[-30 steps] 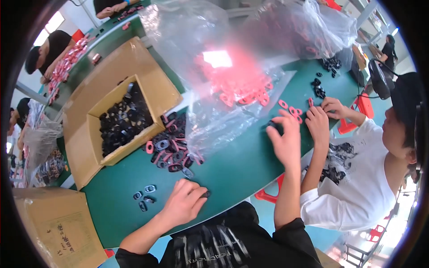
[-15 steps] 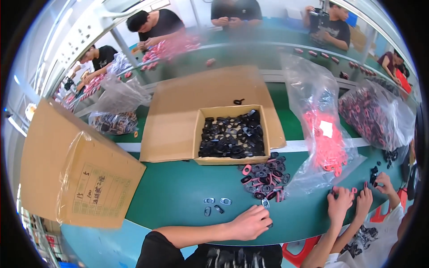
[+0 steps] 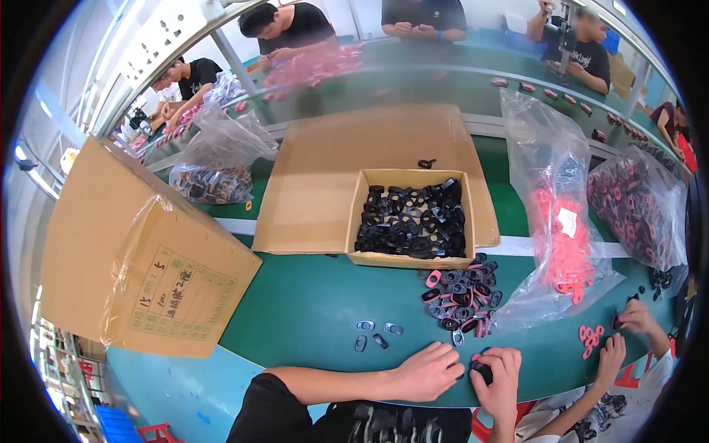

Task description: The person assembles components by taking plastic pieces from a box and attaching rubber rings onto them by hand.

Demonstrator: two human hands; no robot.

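Note:
My left hand point(image 3: 430, 373) rests low over the green tabletop, fingers curled, with a small dark piece just showing at the fingertips. Close beside it on the right, my right hand point(image 3: 499, 378) pinches a black oval part point(image 3: 482, 368) with a bit of pink at its edge. Right above my hands lies a pile of black and pink oval parts point(image 3: 461, 294), with a grey oval ring point(image 3: 458, 338) at its lower edge. Several grey oval rings point(image 3: 394, 329) lie apart to the left.
An open cardboard box point(image 3: 410, 261) of black parts stands on flattened cardboard point(image 3: 310, 177). A large carton point(image 3: 173, 288) is at left. Bags of pink pieces point(image 3: 565, 251) and mixed parts point(image 3: 639, 207) lie at right. A co-worker's hands point(image 3: 611, 358) are near loose pink rings point(image 3: 591, 341).
My right hand has come left from the pink rings to beside my left hand, bringing a black oval part. My left hand stays in about the same place on the table. The view has shifted slightly.

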